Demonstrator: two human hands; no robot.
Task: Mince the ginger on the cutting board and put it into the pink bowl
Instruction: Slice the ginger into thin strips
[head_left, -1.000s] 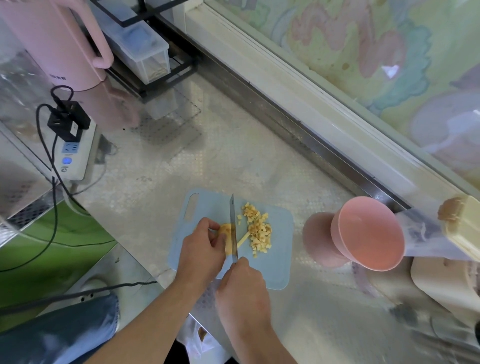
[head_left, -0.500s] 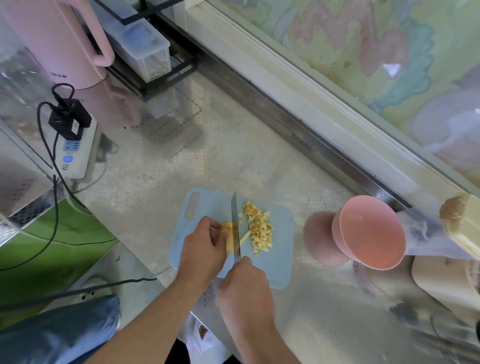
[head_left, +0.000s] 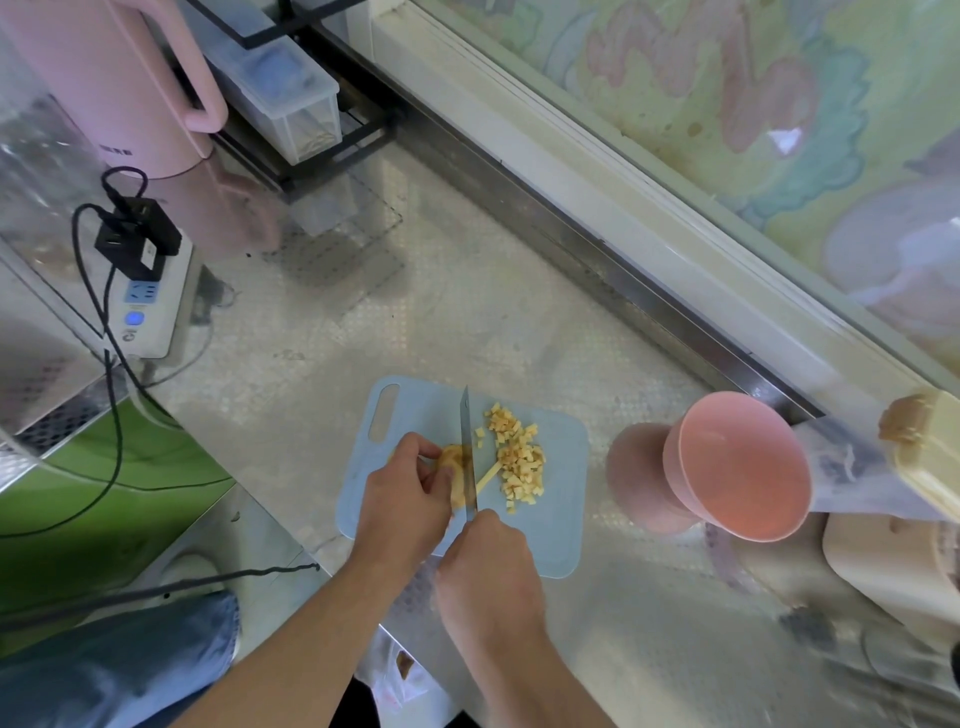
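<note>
Shiny metal counter (head_left: 519, 312) holds a blue cutting board (head_left: 561, 535), where the left hand (head_left: 402, 506) pinches the ginger (head_left: 457, 470) and the right hand (head_left: 488, 566) grips the knife (head_left: 466, 441), pink bowl (head_left: 743, 467) at 3 o'clock.

Matt blue plastic cutting board (head_left: 563, 519), shiny embossed metal tabletop (head_left: 467, 312), steel knife (head_left: 466, 436), smooth matt pink bowl (head_left: 748, 467), glossy pink plastic kettle (head_left: 104, 88)

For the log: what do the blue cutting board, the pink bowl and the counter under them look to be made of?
Light blue cutting board: likely plastic, matte, with one even colour and a moulded handle slot. Pink bowl: probably plastic or a similar moulded material, smooth with a soft sheen, no glaze glare. Counter: looks like embossed stainless steel, since it mirrors the bowl and shows a fine dimpled pattern.
</note>
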